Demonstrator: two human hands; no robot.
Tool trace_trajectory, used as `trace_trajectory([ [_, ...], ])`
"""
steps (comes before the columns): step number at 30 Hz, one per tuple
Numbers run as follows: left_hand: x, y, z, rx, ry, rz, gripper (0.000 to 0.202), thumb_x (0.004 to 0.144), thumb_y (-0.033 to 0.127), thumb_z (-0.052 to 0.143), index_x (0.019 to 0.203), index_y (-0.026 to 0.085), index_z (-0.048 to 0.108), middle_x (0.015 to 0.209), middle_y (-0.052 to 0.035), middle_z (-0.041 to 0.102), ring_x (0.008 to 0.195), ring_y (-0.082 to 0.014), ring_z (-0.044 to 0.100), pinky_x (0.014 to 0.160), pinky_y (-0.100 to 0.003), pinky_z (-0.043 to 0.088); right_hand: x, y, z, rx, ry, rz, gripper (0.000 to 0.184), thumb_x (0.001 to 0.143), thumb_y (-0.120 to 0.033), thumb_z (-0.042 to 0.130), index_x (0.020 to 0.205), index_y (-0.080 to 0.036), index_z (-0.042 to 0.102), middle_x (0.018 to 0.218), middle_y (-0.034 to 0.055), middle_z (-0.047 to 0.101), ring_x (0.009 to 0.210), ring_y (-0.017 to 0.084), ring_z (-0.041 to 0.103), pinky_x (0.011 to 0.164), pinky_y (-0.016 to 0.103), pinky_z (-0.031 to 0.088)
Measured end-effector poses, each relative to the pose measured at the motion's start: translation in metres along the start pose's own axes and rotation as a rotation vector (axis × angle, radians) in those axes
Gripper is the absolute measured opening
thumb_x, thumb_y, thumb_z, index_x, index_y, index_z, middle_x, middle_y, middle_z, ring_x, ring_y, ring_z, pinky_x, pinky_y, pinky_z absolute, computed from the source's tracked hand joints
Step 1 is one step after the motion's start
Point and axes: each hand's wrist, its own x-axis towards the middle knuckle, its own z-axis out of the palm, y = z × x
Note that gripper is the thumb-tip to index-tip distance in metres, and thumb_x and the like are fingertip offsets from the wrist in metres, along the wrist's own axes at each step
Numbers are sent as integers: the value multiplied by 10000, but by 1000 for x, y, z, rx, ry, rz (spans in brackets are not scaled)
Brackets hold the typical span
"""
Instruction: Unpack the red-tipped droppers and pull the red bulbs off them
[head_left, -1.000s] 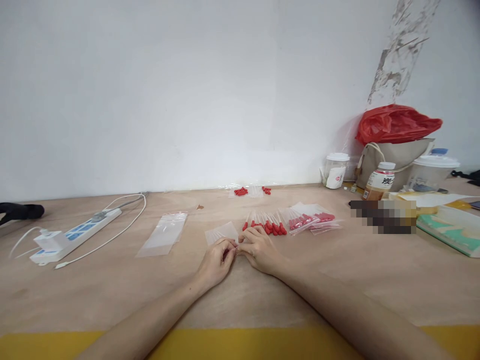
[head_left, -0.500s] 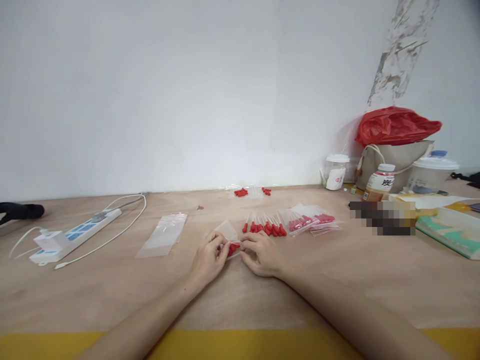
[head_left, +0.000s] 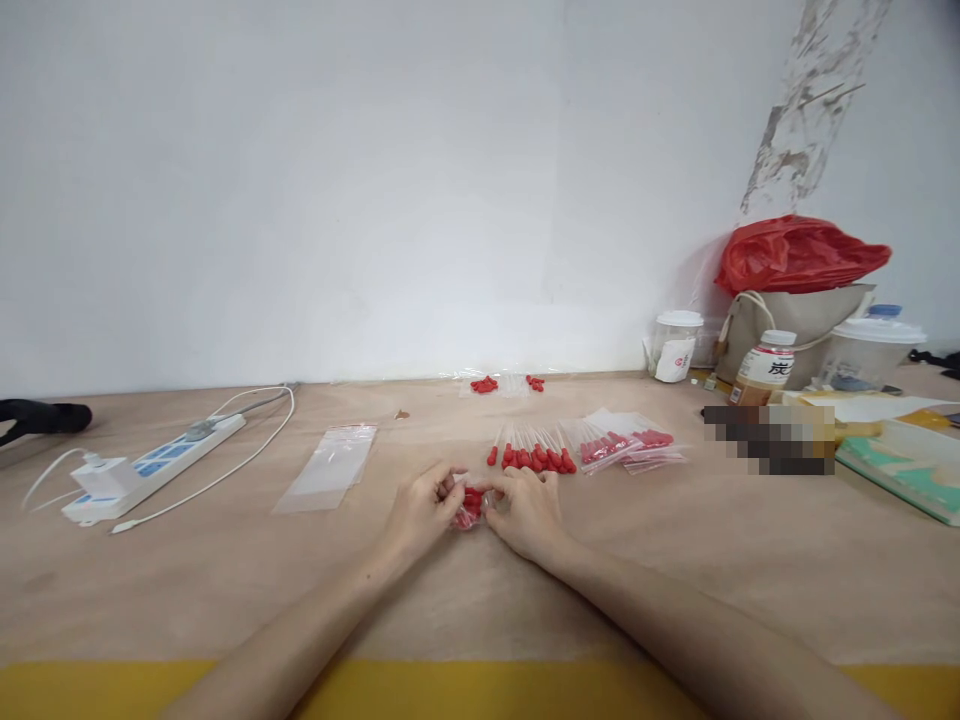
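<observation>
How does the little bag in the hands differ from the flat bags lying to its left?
The little bag holds red pieces, looks crumpled and is gripped by the left hand and right hand; the flat bags look empty, smooth and untouched. Both are clear plastic.

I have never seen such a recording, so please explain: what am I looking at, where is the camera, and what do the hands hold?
There is no machine here: these are a person's two bare hands. The camera sits on the person's head, looking forward and down. The left hand and right hand together pinch a small clear bag with red-capped pieces inside. On the wooden table lie loose red-capped tubes, filled bags, empty bags and a power strip.
</observation>
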Motion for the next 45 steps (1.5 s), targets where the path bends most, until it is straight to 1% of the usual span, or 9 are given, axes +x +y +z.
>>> trace_trajectory([
  [4, 8, -1, -19, 91, -4, 86, 196, 811, 313, 466, 868, 186, 605, 670, 1, 598, 612, -111, 559, 585, -216, 447, 3, 3, -3, 50, -16, -53, 258, 683, -222, 612, 918, -326, 629, 743, -9, 596, 769, 159, 483, 695, 307, 220],
  [6, 9, -7, -28, 88, -107, 103, 236, 806, 341, 477, 952, 203, 601, 876, -32, 634, 802, -148, 586, 703, -248, 466, 4, 8, -6, 109, -66, -38, 253, 668, -247, 629, 913, -314, 635, 716, -18, 598, 743, 151, 484, 683, 291, 233],
  [9, 6, -23, -36, 25, -338, 111, 411, 779, 362, 519, 1169, 233, 495, 1214, -54, 512, 1103, -193, 476, 916, -321, 394, 7, 19, -12, 177, -165, -15, 239, 645, -257, 643, 880, -300, 654, 648, -36, 591, 696, 136, 495, 667, 267, 258],
  [12, 1, -34, -35, -38, -490, 96, 517, 758, 363, 552, 1243, 239, 421, 1273, -57, 462, 1161, -199, 427, 966, -354, 349, 7, 30, -16, 263, -228, -7, 246, 650, -219, 617, 886, -274, 661, 618, -42, 587, 624, 113, 499, 637, 243, 299],
  [22, -9, -22, -14, -132, -432, 74, 570, 679, 387, 639, 1198, 228, 465, 1206, -61, 525, 1085, -210, 494, 928, -367, 388, 5, 39, -12, 414, -197, -28, 209, 746, -232, 523, 914, -204, 644, 855, 25, 620, 728, 132, 534, 658, 242, 387],
  [29, -9, -24, -12, -147, -416, 91, 589, 671, 383, 647, 1202, 222, 450, 1212, -67, 515, 1087, -209, 487, 932, -364, 383, 6, 34, -16, 156, -231, -68, 133, 755, -277, 534, 804, -190, 621, 758, 14, 573, 736, 138, 506, 671, 259, 352],
  [37, -7, -24, -13, -108, -403, 43, 575, 663, 405, 646, 1183, 220, 486, 1200, -77, 526, 1086, -229, 488, 935, -394, 375, 6, 44, -3, 519, -221, 18, 223, 664, -214, 637, 874, -176, 575, 821, 19, 615, 702, 123, 540, 622, 241, 404],
  [41, -6, -22, -14, -108, -425, 43, 536, 681, 403, 630, 1172, 228, 502, 1200, -70, 530, 1102, -226, 478, 947, -395, 362, 8, 46, 0, 549, -350, 39, 168, 669, -236, 641, 815, -166, 597, 718, 9, 617, 632, 116, 542, 575, 230, 406],
  [45, -6, -21, -14, -106, -428, 54, 524, 688, 404, 622, 1170, 234, 506, 1198, -64, 533, 1109, -223, 474, 953, -388, 355, 8, 45, -3, 501, -296, 17, 137, 676, -251, 634, 775, -168, 587, 693, -3, 600, 625, 112, 529, 578, 229, 399],
])
